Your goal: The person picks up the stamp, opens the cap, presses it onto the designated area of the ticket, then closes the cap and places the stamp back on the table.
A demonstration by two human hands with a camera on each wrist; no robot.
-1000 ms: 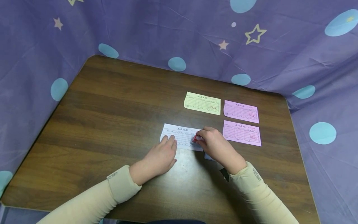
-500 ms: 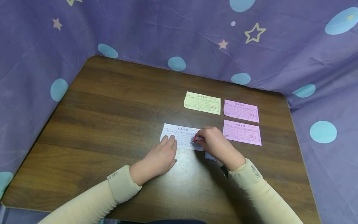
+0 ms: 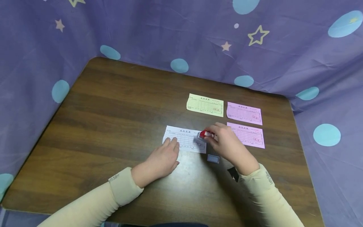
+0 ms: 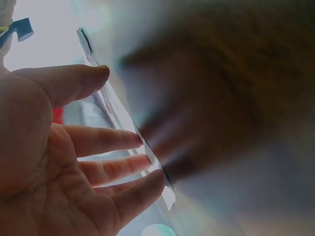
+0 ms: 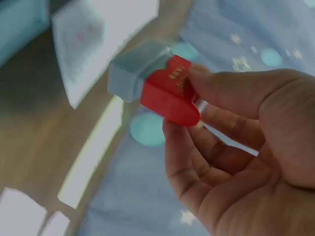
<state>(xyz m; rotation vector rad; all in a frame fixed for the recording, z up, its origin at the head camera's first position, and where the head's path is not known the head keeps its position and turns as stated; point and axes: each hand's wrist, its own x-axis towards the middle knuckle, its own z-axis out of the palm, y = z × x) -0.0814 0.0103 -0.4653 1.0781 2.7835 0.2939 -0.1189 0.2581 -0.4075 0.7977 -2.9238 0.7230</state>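
Observation:
A white printed form [image 3: 185, 142] lies flat on the wooden table. My left hand [image 3: 163, 157] rests its straight fingertips on the form's lower left part, thumb held apart. Between thumb and fingers, my right hand [image 3: 227, 140] pinches a red stamp [image 3: 203, 134] with a clear grey base. The stamp is tilted and overlaps the form's right end in the head view. Seen from the right wrist, the red stamp body [image 5: 170, 91] is clear of the paper, and a faint red mark shows on the white form [image 5: 78, 59].
A small grey-blue rectangular piece [image 3: 213, 158] lies just below the form's right corner. Beyond are a yellow form [image 3: 205, 105] and two pink forms [image 3: 244, 113], all with red marks. A purple patterned curtain [image 3: 141, 31] hangs behind the table.
My right hand has lifted the stamp off the white form, tilting it and moving slightly right and up. The small rectangular piece is now fully visible. The left hand stays put.

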